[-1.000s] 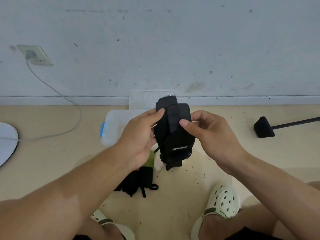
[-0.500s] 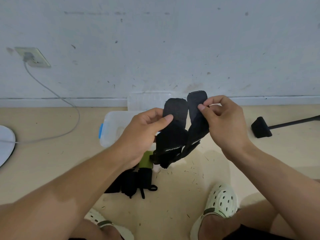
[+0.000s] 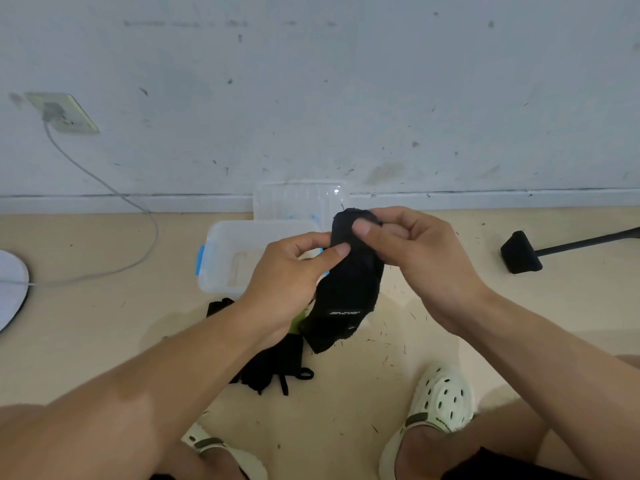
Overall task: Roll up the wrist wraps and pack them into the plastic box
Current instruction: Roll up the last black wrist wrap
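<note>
Two pale perforated clogs (image 3: 438,407) at 6 o'clock on the tan floor (image 3: 86,323), with a limp heap of black wraps (image 3: 273,367) just beyond the left one.

Both forearms reach up from the lower corners and meet at centre. Left hand (image 3: 280,278): fingers curled, thumb pressed flat on the held wrap (image 3: 346,285), pinching its left edge. Right hand (image 3: 412,251): thumb and forefinger pinch the wrap's top end, other fingers curled behind.

The held wrap is soft black fabric, fuzzy-edged, with a small white logo low down; it hangs in the air in front of the box (image 3: 228,258).

Half a second earlier two strap ends stood splayed apart; now they are folded together into one strip.

Box: translucent plastic, blue clip, open, at 11 o'clock of the hands. Clear lid (image 3: 298,202) leans on the scuffed wall behind.
</note>
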Tool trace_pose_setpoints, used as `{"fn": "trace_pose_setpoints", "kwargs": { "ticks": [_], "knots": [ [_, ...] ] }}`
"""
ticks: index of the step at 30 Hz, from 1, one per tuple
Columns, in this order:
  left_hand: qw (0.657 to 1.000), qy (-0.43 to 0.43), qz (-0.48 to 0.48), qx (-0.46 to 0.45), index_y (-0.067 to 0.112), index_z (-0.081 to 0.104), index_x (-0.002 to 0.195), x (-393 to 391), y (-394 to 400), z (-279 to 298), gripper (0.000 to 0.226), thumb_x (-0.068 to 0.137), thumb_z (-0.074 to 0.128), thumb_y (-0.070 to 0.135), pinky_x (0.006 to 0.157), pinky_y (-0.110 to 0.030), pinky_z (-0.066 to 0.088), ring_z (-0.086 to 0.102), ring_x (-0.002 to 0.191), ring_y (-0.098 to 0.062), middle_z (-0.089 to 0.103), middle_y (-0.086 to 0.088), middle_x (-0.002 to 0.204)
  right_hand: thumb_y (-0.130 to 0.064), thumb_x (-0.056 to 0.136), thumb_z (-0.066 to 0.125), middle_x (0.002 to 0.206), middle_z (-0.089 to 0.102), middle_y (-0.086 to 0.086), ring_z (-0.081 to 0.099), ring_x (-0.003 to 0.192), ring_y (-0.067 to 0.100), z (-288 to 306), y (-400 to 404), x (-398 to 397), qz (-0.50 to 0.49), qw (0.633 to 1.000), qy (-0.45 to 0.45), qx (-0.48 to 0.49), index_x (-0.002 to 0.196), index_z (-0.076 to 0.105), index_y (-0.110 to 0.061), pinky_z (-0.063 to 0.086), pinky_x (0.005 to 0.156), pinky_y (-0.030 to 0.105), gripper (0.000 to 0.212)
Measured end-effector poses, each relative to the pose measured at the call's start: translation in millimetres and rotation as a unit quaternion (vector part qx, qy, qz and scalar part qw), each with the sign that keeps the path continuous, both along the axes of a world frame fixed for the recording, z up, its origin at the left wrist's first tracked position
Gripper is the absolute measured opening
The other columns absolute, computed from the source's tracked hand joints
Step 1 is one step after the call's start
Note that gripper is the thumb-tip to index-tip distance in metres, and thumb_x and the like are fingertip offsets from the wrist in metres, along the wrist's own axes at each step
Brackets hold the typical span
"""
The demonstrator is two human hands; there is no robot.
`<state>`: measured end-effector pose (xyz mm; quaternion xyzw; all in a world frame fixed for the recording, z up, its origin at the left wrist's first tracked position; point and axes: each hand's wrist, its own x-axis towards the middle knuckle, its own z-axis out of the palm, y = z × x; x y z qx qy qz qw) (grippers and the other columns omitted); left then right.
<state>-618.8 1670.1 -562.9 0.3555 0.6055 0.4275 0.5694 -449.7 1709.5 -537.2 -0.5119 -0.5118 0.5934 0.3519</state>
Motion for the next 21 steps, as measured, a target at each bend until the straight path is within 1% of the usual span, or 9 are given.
{"fn": "trace_pose_setpoints", "kwargs": {
  "ticks": [2, 4, 7, 10, 12, 15, 16, 19, 21],
  "knots": [
    [1.000, -0.010, -0.006, 0.001, 0.017, 0.080, 0.099, 1.5, -0.7, -0.3, 0.013, 0.096, 0.071, 0.026, 0.084, -0.043, 0.063, 0.076, 0.101, -0.022, 0.079, -0.003, 0.101, -0.018, 0.091, 0.076, 0.084, 0.079, 0.008, 0.075, 0.075, 0.015, -1.1, -0.9, -0.5, -0.014, 1.000, 0.017, 0.007, 0.094, 0.074, -0.012, 0.054, 0.067, 0.014, 0.007],
    [1.000, -0.020, -0.007, 0.001, 0.013, 0.077, 0.096, 2.7, 0.0, 1.3, 0.020, 0.099, 0.067, 0.030, 0.078, -0.035, 0.062, 0.076, 0.096, -0.021, 0.079, -0.004, 0.097, -0.015, 0.091, 0.076, 0.077, 0.076, 0.008, 0.072, 0.069, 0.014, -4.0, 0.8, 0.8, -0.023, 1.000, 0.017, 0.013, 0.088, 0.073, -0.013, 0.054, 0.065, 0.015, 0.005],
    [0.999, -0.040, 0.022, -0.008, 0.010, 0.066, 0.109, 2.4, 3.0, 1.5, 0.019, 0.101, 0.065, 0.027, 0.076, -0.033, 0.062, 0.077, 0.083, -0.016, 0.078, -0.002, 0.092, -0.016, 0.093, 0.073, 0.079, 0.076, 0.005, 0.071, 0.073, 0.012, -6.1, 6.2, 3.9, -0.020, 1.000, 0.005, 0.023, 0.092, 0.073, -0.013, 0.059, 0.076, 0.022, 0.004],
    [0.999, 0.012, 0.035, 0.003, 0.017, 0.062, 0.113, 1.3, 3.3, -1.7, 0.027, 0.092, 0.076, 0.007, 0.083, -0.033, 0.062, 0.078, 0.087, -0.017, 0.081, 0.000, 0.092, -0.017, 0.096, 0.071, 0.090, 0.079, 0.008, 0.072, 0.082, 0.013, -6.1, 7.6, 5.4, -0.018, 0.999, -0.001, 0.029, 0.093, 0.072, -0.013, 0.060, 0.092, 0.033, 0.005],
    [0.998, -0.004, 0.068, 0.011, 0.015, 0.062, 0.113, 0.6, 3.7, -0.6, 0.032, 0.089, 0.077, 0.001, 0.084, -0.033, 0.062, 0.079, 0.088, -0.020, 0.081, -0.005, 0.094, -0.019, 0.098, 0.069, 0.089, 0.079, 0.006, 0.072, 0.085, 0.014, -6.6, 8.1, 6.9, -0.037, 0.999, -0.007, 0.039, 0.095, 0.072, -0.014, 0.058, 0.095, 0.034, 0.006],
    [0.992, -0.001, 0.125, 0.027, 0.017, 0.065, 0.110, -2.4, 7.4, 6.1, 0.029, 0.088, 0.080, 0.006, 0.070, -0.022, 0.061, 0.078, 0.077, -0.015, 0.080, -0.006, 0.090, -0.024, 0.100, 0.067, 0.084, 0.074, 0.020, 0.067, 0.080, 0.020, -4.9, 11.8, 11.6, -0.103, 0.993, -0.006, 0.057, 0.098, 0.067, -0.016, 0.056, 0.094, 0.042, 0.008],
    [0.990, 0.023, 0.133, 0.034, 0.019, 0.065, 0.110, -3.8, 9.1, 8.2, 0.029, 0.087, 0.081, 0.010, 0.064, -0.018, 0.059, 0.076, 0.071, -0.012, 0.080, -0.002, 0.089, -0.026, 0.100, 0.067, 0.084, 0.073, 0.020, 0.065, 0.077, 0.019, -4.1, 13.8, 13.7, -0.114, 0.991, -0.021, 0.064, 0.097, 0.066, -0.018, 0.055, 0.089, 0.040, 0.008],
    [0.988, 0.061, 0.129, 0.050, 0.024, 0.067, 0.107, -6.7, 12.4, 13.3, 0.027, 0.086, 0.083, 0.019, 0.054, -0.015, 0.050, 0.068, 0.057, -0.005, 0.080, 0.006, 0.087, -0.027, 0.101, 0.065, 0.078, 0.075, 0.000, 0.065, 0.068, 0.006, -6.6, 15.8, 16.2, -0.075, 0.989, -0.102, 0.077, 0.096, 0.068, -0.023, 0.050, 0.069, 0.017, 0.007],
    [0.989, 0.068, 0.120, 0.054, 0.026, 0.067, 0.107, -7.4, 13.6, 15.9, 0.028, 0.085, 0.084, 0.022, 0.054, -0.016, 0.048, 0.061, 0.052, -0.005, 0.080, 0.008, 0.087, -0.029, 0.100, 0.066, 0.079, 0.077, -0.007, 0.068, 0.067, 0.001, -13.0, 13.6, 14.5, -0.020, 0.989, -0.138, 0.057, 0.101, 0.071, -0.025, 0.049, 0.065, 0.014, 0.006]
  ]
}}
